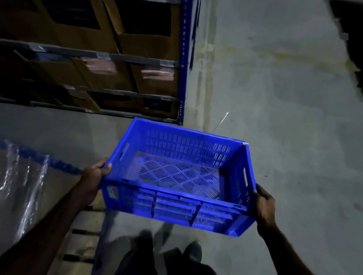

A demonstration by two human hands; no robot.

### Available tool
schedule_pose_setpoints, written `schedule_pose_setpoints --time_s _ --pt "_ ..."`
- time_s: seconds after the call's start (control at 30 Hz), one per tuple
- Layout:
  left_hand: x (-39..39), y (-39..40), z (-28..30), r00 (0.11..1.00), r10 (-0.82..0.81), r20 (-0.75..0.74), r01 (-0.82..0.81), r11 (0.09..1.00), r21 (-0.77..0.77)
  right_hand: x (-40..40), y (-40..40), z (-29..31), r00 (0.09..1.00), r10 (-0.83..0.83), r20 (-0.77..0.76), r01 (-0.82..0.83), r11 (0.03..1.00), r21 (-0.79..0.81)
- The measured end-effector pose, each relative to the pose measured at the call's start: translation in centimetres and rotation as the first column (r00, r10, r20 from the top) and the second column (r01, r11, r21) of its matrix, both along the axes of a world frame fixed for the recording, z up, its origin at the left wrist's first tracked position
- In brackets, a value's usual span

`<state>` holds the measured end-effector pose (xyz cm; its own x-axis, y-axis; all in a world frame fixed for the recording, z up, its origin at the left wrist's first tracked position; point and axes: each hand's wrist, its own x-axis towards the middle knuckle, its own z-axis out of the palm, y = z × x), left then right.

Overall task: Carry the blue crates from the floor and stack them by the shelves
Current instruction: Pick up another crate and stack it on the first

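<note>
Crate (178, 184) held over concrete floor (286, 106) — shelves (185, 43) nr.

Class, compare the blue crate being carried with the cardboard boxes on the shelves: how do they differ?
The blue crate is slotted plastic; the cardboard boxes are solid brown card. The crate is empty and held in the air by the left hand and right hand; the boxes rest on racking. Both are rectangular containers.

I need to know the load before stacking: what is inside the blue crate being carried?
The blue crate looks empty: its slotted floor shows bare, held by the left hand and right hand. The strip just inside the near wall is hidden.
</note>
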<state>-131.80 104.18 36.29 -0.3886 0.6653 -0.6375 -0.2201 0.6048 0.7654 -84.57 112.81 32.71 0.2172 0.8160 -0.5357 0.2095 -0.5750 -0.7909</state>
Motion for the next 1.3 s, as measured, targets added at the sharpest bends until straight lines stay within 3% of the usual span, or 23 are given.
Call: schedule_pose_setpoints --time_s 0.33,0.5,0.83,0.97,1.1,1.3 --pt "-9.5 10.8 -16.2 0.98 -0.193 0.051 0.194 0.981 -0.02 -8.0 7.5 -13.1 0.995 -0.099 -0.022 0.099 0.995 0.008" --pt "-10.5 13.8 -24.6 0.987 -0.152 0.053 0.148 0.986 0.074 -9.5 9.8 -20.5 0.994 -0.099 -0.041 0.102 0.993 0.068" --pt "-9.9 13.2 -39.0 0.998 -0.045 -0.033 0.05 0.982 0.183 -9.0 10.3 -35.6 0.993 -0.013 -0.113 0.053 0.93 0.364" --pt "-10.7 13.9 -41.8 0.99 -0.068 -0.127 0.105 0.945 0.31 -9.0 10.7 -38.4 0.967 -0.102 -0.234 0.199 0.875 0.441" --pt "-10.6 13.6 -43.1 0.989 -0.056 -0.133 0.107 0.906 0.409 -8.2 11.2 -40.7 0.967 -0.045 -0.252 0.178 0.826 0.534" --pt "-6.6 10.0 -45.9 0.96 0.201 -0.194 -0.08 0.863 0.499 -8.7 8.3 -42.7 0.984 0.025 -0.178 0.099 0.751 0.653"
